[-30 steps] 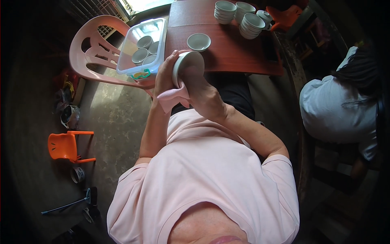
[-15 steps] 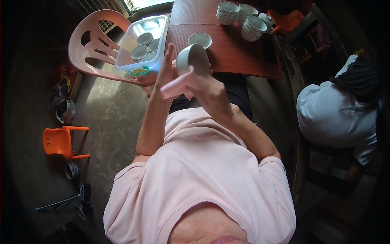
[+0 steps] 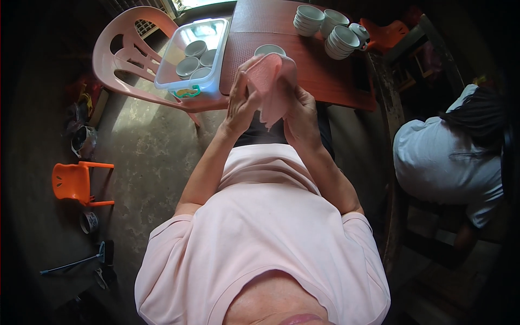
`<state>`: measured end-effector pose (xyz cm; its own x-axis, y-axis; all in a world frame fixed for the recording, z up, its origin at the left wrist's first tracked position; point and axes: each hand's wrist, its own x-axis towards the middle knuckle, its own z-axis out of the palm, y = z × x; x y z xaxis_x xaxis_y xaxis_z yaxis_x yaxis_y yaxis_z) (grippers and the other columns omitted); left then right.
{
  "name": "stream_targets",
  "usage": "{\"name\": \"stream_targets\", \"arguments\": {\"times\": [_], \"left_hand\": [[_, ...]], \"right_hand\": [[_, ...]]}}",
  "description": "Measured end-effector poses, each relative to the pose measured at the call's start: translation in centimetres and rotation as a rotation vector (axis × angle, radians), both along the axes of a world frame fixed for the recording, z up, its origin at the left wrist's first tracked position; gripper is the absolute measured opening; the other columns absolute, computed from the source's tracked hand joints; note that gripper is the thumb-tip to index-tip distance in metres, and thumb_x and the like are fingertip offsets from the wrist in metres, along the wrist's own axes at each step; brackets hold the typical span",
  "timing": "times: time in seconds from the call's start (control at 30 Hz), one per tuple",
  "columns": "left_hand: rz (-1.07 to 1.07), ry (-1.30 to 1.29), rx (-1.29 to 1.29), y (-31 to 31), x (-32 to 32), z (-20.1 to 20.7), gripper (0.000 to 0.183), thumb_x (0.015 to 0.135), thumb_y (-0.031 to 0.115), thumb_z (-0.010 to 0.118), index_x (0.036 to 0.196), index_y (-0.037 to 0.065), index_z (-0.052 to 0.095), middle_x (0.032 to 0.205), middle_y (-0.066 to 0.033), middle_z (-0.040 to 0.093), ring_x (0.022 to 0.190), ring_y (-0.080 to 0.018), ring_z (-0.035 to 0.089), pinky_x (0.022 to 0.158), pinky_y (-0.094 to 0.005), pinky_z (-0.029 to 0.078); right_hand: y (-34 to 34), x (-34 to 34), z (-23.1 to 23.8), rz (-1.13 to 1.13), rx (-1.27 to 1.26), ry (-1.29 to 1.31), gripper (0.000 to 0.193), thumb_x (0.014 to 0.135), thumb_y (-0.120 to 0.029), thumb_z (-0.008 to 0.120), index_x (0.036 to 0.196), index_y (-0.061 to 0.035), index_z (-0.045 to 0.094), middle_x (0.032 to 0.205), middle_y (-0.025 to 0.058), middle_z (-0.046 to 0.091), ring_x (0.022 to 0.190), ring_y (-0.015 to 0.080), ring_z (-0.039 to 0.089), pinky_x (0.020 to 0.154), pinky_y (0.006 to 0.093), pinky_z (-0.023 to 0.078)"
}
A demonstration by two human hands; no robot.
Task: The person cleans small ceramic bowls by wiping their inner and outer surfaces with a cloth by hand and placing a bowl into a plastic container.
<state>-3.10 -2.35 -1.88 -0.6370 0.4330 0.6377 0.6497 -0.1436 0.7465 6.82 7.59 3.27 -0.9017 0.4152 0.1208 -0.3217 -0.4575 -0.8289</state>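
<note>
A pink cloth point(image 3: 273, 89) is held up between my two hands, in front of the table's near edge. It is draped over the bowl I hold, hiding nearly all of it. My left hand point(image 3: 241, 105) is closed round the bowl's left side, its fingers against the cloth. On the other side my right hand point(image 3: 303, 116) grips the cloth, fingers partly hidden behind it. Just beyond the cloth, a white bowl point(image 3: 269, 49) rests on the red table point(image 3: 254, 32). To the left, a clear plastic box point(image 3: 221, 54) contains several bowls point(image 3: 188, 66).
Stacked bowls point(image 3: 309, 20) and a small pot point(image 3: 359, 36) stand at the table's far right. The box sits on a pink chair point(image 3: 103, 59). An orange chair point(image 3: 73, 182) is on the floor at left. At right sits a person in a white shirt point(image 3: 444, 157).
The cloth has been lifted and spread over the held bowl, which showed plainly before. My right hand has moved to the right, away from crossing in front of the bowl.
</note>
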Motion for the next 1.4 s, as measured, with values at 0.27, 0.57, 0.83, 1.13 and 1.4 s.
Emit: {"name": "stream_targets", "arguments": {"times": [0.27, 0.57, 0.83, 1.13, 1.4], "left_hand": [[-0.606, -1.177, 0.274, -0.1, 0.5, 2.2, 0.046, 0.094, 0.035, 0.048, 0.129, 0.006, 0.042, 0.117, -0.01, 0.053, 0.109, -0.0205, 0.052, 0.091, -0.0389, 0.046], [-0.31, -0.28, -0.184, 0.5, 2.1, 4.2, 0.068, 0.074, 0.029, 0.077, 0.125, -0.001, 0.044, 0.109, -0.0087, 0.058, 0.1, -0.0154, 0.057, 0.089, -0.0286, 0.046], [-0.945, -0.984, 0.221, -0.2, 1.9, 3.1, 0.04, 0.083, 0.013, 0.07, 0.117, -0.003, 0.057, 0.105, -0.0093, 0.063, 0.096, -0.0149, 0.06, 0.089, -0.0286, 0.047], [-0.623, -0.532, 0.036, 0.1, 2.7, 2.7, 0.036, 0.075, 0.013, 0.076, 0.102, -0.003, 0.059, 0.098, -0.0054, 0.063, 0.087, -0.007, 0.059, 0.074, -0.0221, 0.05], [-0.731, -0.58, -0.062, 0.8, 4.7, 4.9, 0.018, 0.08, -0.002, 0.067, 0.098, -0.003, 0.064, 0.086, -0.0012, 0.065, 0.082, -0.0057, 0.058, 0.073, -0.0222, 0.049]], "right_hand": [[0.4, 1.7, -1.2, -0.182, 0.351, -0.008, 0.036, 0.096, -0.035, 0.051, 0.099, -0.0006, 0.06, 0.079, 0.0008, 0.06, 0.067, 0.002, 0.053, 0.055, 0.018, 0.044], [7.4, -1.1, -1.3, 0.136, 0.183, -0.115, 0.039, 0.093, -0.037, 0.054, 0.098, 0.0, 0.063, 0.069, 0.0025, 0.061, 0.054, 0.0064, 0.057, 0.043, 0.0195, 0.045], [10.2, -0.7, -0.6, 0.353, -0.232, 0.187, 0.036, 0.091, -0.031, 0.058, 0.107, 0.0012, 0.061, 0.095, 0.0102, 0.067, 0.078, 0.0158, 0.067, 0.066, 0.0287, 0.056], [1.4, 2.0, 1.0, -0.599, 1.742, 0.074, 0.044, 0.079, -0.04, 0.068, 0.11, -0.008, 0.062, 0.123, 0.0242, 0.05, 0.118, 0.0384, 0.048, 0.102, 0.0469, 0.037], [8.8, -1.5, 0.6, 0.547, 0.122, 0.095, 0.035, 0.087, -0.035, 0.055, 0.095, -0.0017, 0.063, 0.095, 0.0129, 0.065, 0.09, 0.0241, 0.063, 0.075, 0.0338, 0.053]]}}
